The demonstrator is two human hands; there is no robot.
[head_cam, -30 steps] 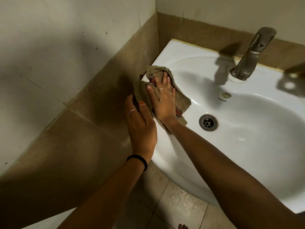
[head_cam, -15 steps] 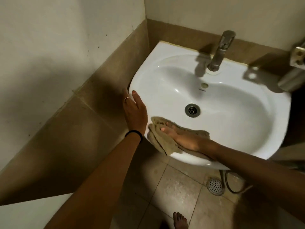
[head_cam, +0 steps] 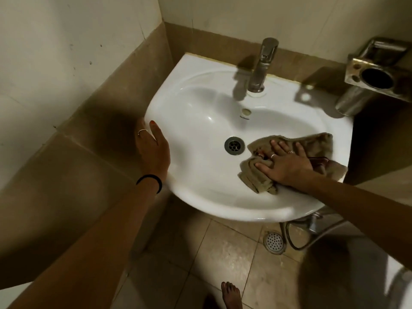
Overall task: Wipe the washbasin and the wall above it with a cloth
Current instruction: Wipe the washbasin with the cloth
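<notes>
Beige tiles line the corner of a small bathroom, with a paler wall [head_cam: 256, 14] above them, and a white washbasin [head_cam: 200, 103] is fixed into that corner. From the head view, a metal tap [head_cam: 263, 65] stands upright at the back rim of the basin, and a round drain [head_cam: 234, 145] sits at the bottom of the bowl. A steel holder [head_cam: 376, 72] is mounted on the wall to the right of the basin.

A crumpled brown cloth [head_cam: 312, 141] lies inside the bowl on its right-hand slope, just right of the drain and reaching towards the right rim. The right hand [head_cam: 287, 163] presses flat on top of it, fingers spread and extended, palm down, not curled around the fabric. Rings show on two of its fingers.

The left hand [head_cam: 153, 150] rests open against the left outer rim of the basin, fingers straight, holding nothing. It wears a ring, and a black band [head_cam: 151, 180] circles the wrist.

Below the basin, the tiled floor [head_cam: 223, 253] shows a round floor drain [head_cam: 274, 242], a hose [head_cam: 296, 244] beside it, and a bare foot [head_cam: 230, 295] at the bottom edge.
</notes>
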